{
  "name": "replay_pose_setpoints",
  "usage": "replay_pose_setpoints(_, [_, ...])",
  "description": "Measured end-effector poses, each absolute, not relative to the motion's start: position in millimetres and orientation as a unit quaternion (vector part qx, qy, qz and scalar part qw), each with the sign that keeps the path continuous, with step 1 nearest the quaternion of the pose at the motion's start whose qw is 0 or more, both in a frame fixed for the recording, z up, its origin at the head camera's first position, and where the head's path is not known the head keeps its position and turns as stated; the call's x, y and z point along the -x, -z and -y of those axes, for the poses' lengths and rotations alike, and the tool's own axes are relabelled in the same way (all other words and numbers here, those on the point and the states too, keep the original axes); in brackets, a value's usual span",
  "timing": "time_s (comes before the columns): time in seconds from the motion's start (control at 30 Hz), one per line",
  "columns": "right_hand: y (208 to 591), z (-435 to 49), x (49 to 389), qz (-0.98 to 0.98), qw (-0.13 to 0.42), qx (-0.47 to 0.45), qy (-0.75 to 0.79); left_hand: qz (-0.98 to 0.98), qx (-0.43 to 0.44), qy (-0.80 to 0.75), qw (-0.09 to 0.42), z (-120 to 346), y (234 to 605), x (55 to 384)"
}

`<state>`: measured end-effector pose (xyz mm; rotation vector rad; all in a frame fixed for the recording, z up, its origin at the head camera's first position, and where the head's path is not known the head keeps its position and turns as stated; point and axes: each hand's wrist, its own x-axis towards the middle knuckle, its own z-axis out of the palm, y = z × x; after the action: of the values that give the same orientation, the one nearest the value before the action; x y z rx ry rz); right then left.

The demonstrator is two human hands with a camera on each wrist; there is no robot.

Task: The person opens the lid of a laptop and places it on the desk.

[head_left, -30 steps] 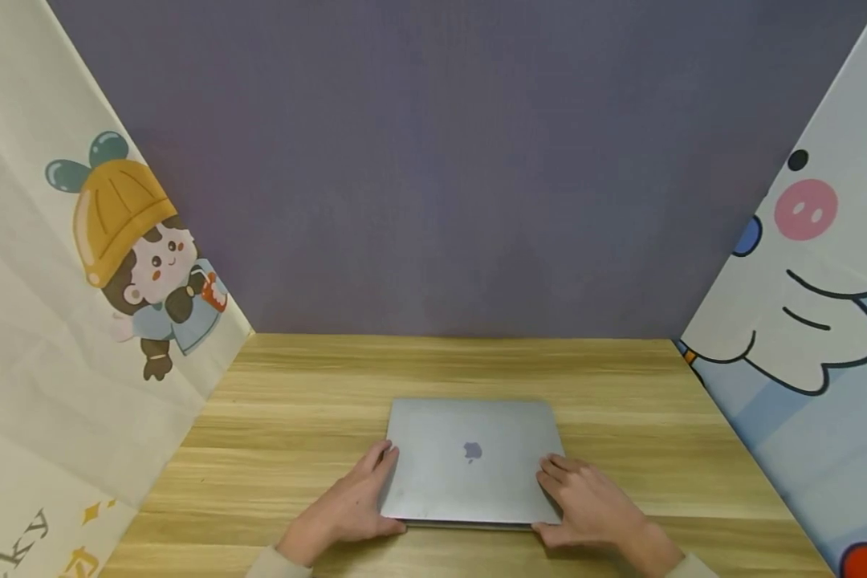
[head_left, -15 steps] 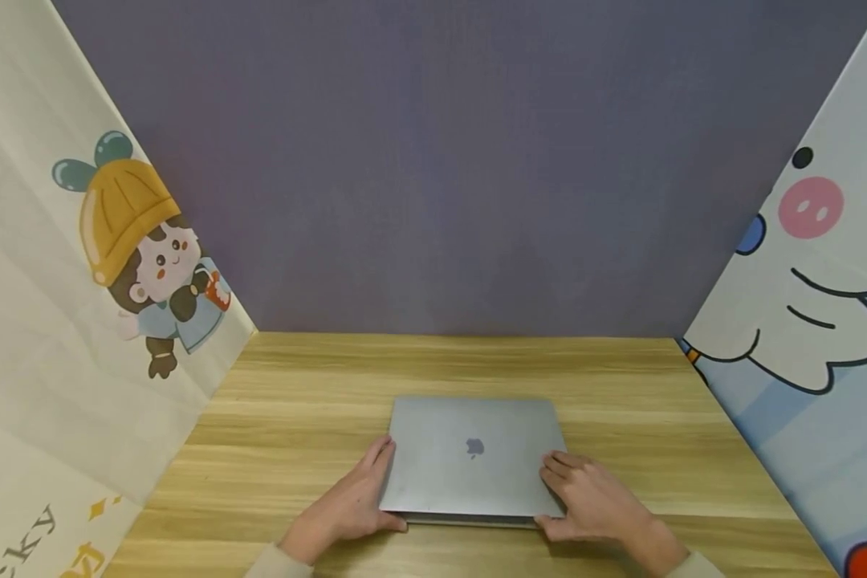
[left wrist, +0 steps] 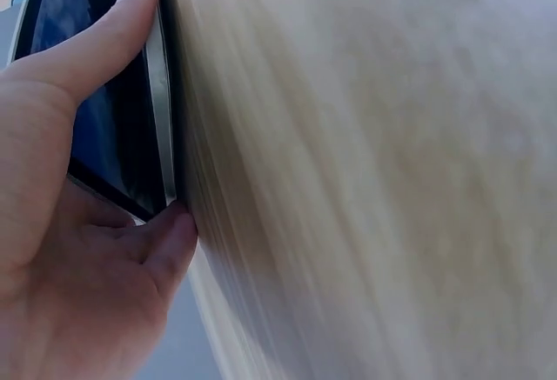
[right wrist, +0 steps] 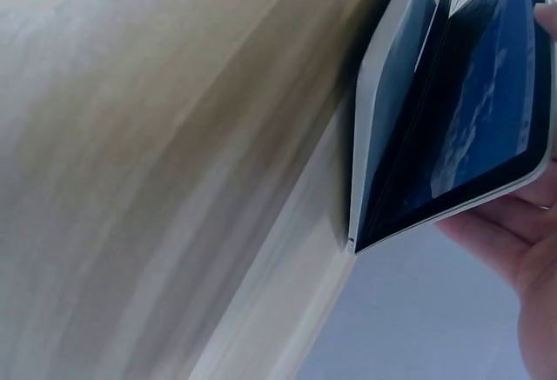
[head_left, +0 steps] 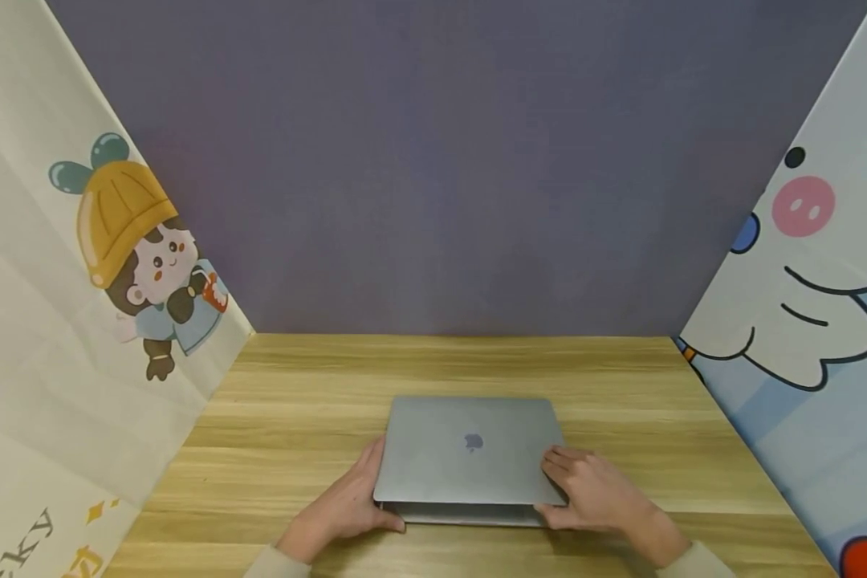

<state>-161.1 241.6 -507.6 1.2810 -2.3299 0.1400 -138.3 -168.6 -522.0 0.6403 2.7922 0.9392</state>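
Observation:
A silver laptop (head_left: 444, 466) lies on the wooden table, its lid raised part way from the base, with the gap facing the person. In the right wrist view a lit blue screen (right wrist: 487, 102) shows inside the lid. My right hand (head_left: 601, 499) pinches the lid at its right front corner, thumb on the inner side and fingers outside. My left hand (head_left: 347, 499) holds the base at its left front corner. In the left wrist view the thumb lies on the front edge of the base (left wrist: 161, 102) and fingertips touch its side near the tabletop.
The wooden table (head_left: 296, 385) extends around the laptop. A dark grey panel (head_left: 462, 160) stands behind it. A cream cartoon-printed sheet (head_left: 29, 321) borders the left side, and a white and blue cartoon sheet (head_left: 824, 449) borders the right.
The laptop's lid has risen from nearly closed to part way up, with my right hand moving slightly up with it. My left hand has stayed almost in place at the base.

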Motion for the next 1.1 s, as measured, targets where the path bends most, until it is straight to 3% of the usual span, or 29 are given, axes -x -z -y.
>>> replay_pose_setpoints(0.4, [498, -243, 171, 0.836, 0.249, -0.477, -0.11, -0.925, -0.243, -0.288, 0.056, 169, 521, 140])
replay_pose_setpoints(0.83, [484, -243, 177, 0.855, 0.202, -0.458, -0.137, -0.931, -0.251, -0.262, 0.034, 169, 524, 141])
replay_pose_setpoints(1.1, [480, -245, 180, 0.842, 0.234, -0.459, -0.162, -0.937, -0.242, -0.25, 0.039, 166, 521, 141])
